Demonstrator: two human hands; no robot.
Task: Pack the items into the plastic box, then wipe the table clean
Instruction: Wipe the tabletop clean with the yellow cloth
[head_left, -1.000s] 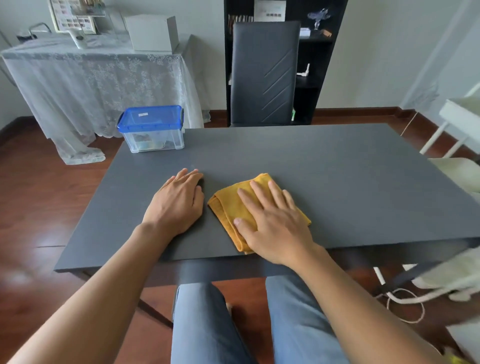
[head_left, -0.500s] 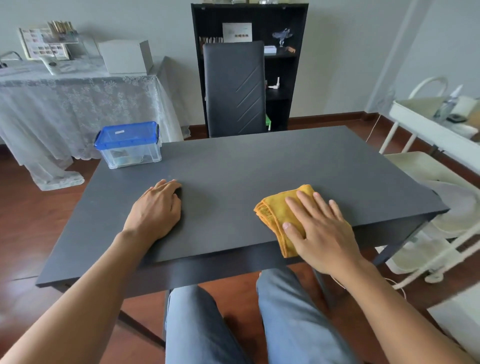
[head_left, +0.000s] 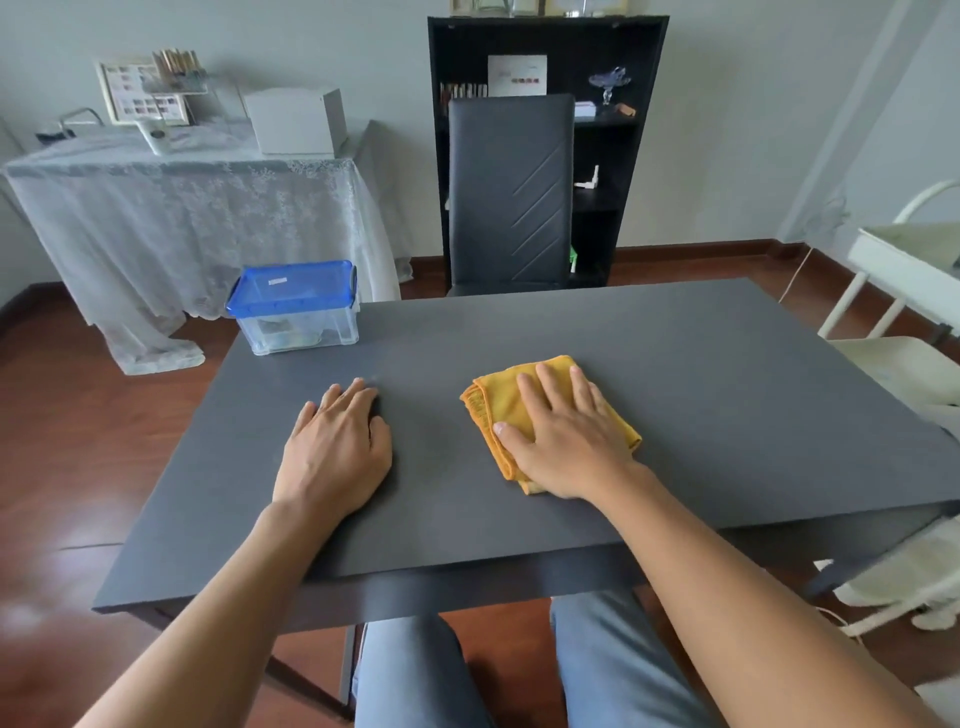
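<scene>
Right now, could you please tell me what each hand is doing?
Left hand: open, flat on the table, holding nothing.
Right hand: open, pressed flat on the cloth, not gripping it.

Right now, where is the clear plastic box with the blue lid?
In the head view, the clear plastic box with the blue lid sits closed at the dark table's far-left corner, beyond the left hand.

1. There is one camera, worn on the person's head.
2. It looks forward and down, close over the dark table (head_left: 675, 364).
3. No second view shares anything.
</scene>
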